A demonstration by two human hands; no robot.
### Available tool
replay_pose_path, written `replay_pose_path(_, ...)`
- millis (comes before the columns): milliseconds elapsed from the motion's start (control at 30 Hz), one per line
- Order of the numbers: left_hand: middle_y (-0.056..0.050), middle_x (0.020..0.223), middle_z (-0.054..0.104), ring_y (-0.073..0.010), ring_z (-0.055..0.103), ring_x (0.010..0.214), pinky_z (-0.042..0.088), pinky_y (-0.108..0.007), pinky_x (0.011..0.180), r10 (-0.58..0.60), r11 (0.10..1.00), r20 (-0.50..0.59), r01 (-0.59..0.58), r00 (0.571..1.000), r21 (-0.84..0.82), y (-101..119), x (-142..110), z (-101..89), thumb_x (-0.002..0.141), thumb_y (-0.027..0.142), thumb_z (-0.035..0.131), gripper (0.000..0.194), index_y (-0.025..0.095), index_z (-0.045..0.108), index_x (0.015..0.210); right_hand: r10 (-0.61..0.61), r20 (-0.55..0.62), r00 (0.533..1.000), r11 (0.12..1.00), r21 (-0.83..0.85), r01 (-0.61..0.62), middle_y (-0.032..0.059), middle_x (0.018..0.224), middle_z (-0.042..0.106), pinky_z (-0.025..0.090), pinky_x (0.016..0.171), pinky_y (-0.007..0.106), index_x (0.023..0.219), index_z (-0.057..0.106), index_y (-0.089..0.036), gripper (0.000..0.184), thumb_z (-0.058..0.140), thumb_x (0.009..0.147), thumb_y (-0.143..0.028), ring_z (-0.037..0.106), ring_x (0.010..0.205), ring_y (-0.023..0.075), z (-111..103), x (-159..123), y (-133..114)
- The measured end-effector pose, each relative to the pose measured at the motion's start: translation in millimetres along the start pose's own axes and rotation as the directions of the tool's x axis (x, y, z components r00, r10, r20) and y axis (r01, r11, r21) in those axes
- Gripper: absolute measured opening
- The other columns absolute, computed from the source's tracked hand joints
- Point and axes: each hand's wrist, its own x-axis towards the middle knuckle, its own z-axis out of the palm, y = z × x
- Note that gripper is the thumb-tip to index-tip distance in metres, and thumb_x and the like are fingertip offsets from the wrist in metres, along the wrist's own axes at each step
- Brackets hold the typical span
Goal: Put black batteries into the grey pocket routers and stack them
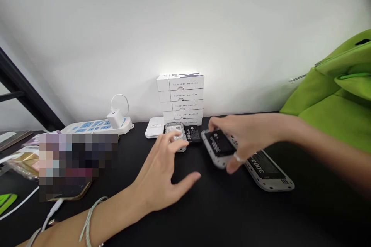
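Observation:
My right hand (236, 139) grips a grey-framed device with a black battery (218, 144) by its edges, thumb on the near side. The device is tilted and slightly blurred. Partly behind that hand, a second device of the same kind (268, 170) lies on the black table, its battery marked 3000. My left hand (164, 173) is open with fingers spread and thumb out. Its fingertips are over a grey device with an empty-looking bay and a label (176, 128); whether they touch it I cannot tell. Beside it lies a loose black battery (194, 134).
A stack of white boxes (185, 94) stands against the wall, a white square device (154, 127) beside it. On the left are a power strip (127, 125) with a white charger (115, 118), a phone partly pixelated (82, 191) and cables. A green bag (342, 96) leans at right.

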Motion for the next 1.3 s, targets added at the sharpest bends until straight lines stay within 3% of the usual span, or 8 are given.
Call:
replay_pose_path(133, -0.01, 0.12, 0.05, -0.0314, 0.057, 0.105, 0.052, -0.053, 0.089, -0.072, 0.983, 0.174, 0.1, 0.982, -0.155, 13, -5, 1.2, 0.066, 0.057, 0.08, 0.091, 0.031, 0.026, 0.134, -0.104, 0.114, 0.988, 0.993, -0.038, 0.109, 0.006, 0.089, 0.061, 0.044, 0.051, 0.033, 0.101, 0.059, -0.018, 0.08, 0.081, 0.041, -0.065, 0.061, 0.071, 0.0268, 30, -7, -38)
replay_pose_path(300, -0.01, 0.131, 0.046, -0.0337, 0.055, 0.111, 0.053, -0.054, 0.09, -0.079, 0.951, 0.26, 0.152, 0.962, -0.271, 15, -6, 2.6, 0.055, 0.059, 0.087, 0.107, 0.035, 0.02, 0.136, -0.273, 0.067, 0.96, 0.962, 0.005, 0.274, 0.0071, 0.088, 0.059, 0.047, 0.062, 0.033, 0.104, 0.062, -0.012, 0.067, 0.075, 0.062, -0.061, 0.061, 0.083, 0.0285, 54, -5, -45)
replay_pose_path(433, -0.01, 0.123, 0.046, -0.0345, 0.056, 0.109, 0.056, -0.054, 0.084, -0.143, 0.946, 0.3, 0.22, 0.943, -0.24, 11, -5, 1.4, 0.058, 0.06, 0.084, 0.108, 0.035, 0.017, 0.139, -0.205, 0.066, 0.977, 0.969, 0.154, 0.193, 0.0068, 0.092, 0.061, 0.044, 0.059, 0.032, 0.097, 0.062, -0.018, 0.057, 0.071, 0.066, -0.065, 0.061, 0.081, 0.0278, 51, -2, -43)
replay_pose_path(867, -0.011, 0.13, 0.037, -0.0331, 0.048, 0.118, 0.046, -0.054, 0.094, -0.071, 0.957, 0.016, 0.072, 0.997, -0.282, 1, 1, 4.4, 0.055, 0.032, 0.086, 0.09, 0.03, 0.022, 0.119, -0.25, -0.125, 0.96, 0.916, 0.292, 0.276, -0.0014, 0.09, 0.053, 0.039, 0.056, 0.027, 0.087, 0.042, -0.027, 0.036, 0.074, 0.071, -0.029, 0.051, 0.075, 0.0177, 35, -9, -49)
replay_pose_path(1000, -0.012, 0.131, 0.035, -0.0328, 0.046, 0.119, 0.045, -0.051, 0.093, -0.092, 0.956, -0.047, 0.075, 0.995, -0.283, -3, 3, 4.6, 0.058, 0.033, 0.084, 0.086, 0.029, 0.022, 0.117, -0.281, -0.105, 0.954, 0.703, 0.654, 0.279, -0.0031, 0.087, 0.062, 0.046, 0.059, 0.028, 0.098, 0.039, -0.029, 0.041, 0.07, 0.074, -0.018, 0.06, 0.072, 0.0171, 27, -1, -44)
replay_pose_path(1100, -0.012, 0.131, 0.035, -0.0271, 0.05, 0.106, 0.048, -0.047, 0.088, -0.211, 0.948, -0.096, 0.18, 0.973, -0.264, -7, 5, 4.3, 0.062, 0.034, 0.081, 0.08, 0.028, 0.022, 0.116, -0.1, -0.304, 0.947, 0.508, 0.804, 0.311, -0.0039, 0.083, 0.062, 0.048, 0.063, 0.031, 0.096, 0.039, -0.027, 0.046, 0.078, 0.07, -0.027, 0.059, 0.069, 0.0151, 29, 20, -27)
replay_pose_path(1200, -0.012, 0.127, 0.037, -0.0278, 0.049, 0.107, 0.047, -0.048, 0.09, -0.321, 0.936, -0.084, 0.302, 0.943, -0.182, -12, 6, 4.0, 0.069, 0.038, 0.076, 0.076, 0.027, 0.021, 0.119, 0.134, -0.424, 0.896, 0.591, 0.76, 0.271, -0.0068, 0.073, 0.056, 0.045, 0.064, 0.03, 0.092, 0.046, -0.026, 0.032, 0.073, 0.076, -0.031, 0.05, 0.057, 0.01, 37, 39, -7)
replay_pose_path(1300, -0.013, 0.129, 0.039, -0.0332, 0.04, 0.124, 0.041, -0.055, 0.099, -0.41, 0.908, -0.009, 0.407, 0.912, -0.101, -16, 5, 3.9, 0.081, 0.044, 0.067, 0.066, 0.027, 0.024, 0.128, 0.215, -0.37, 0.904, 0.67, 0.729, 0.139, -0.0036, 0.073, 0.055, 0.046, 0.065, 0.032, 0.089, 0.053, -0.022, 0.017, 0.065, 0.083, -0.032, 0.048, 0.055, 0.0098, 48, 51, 9)
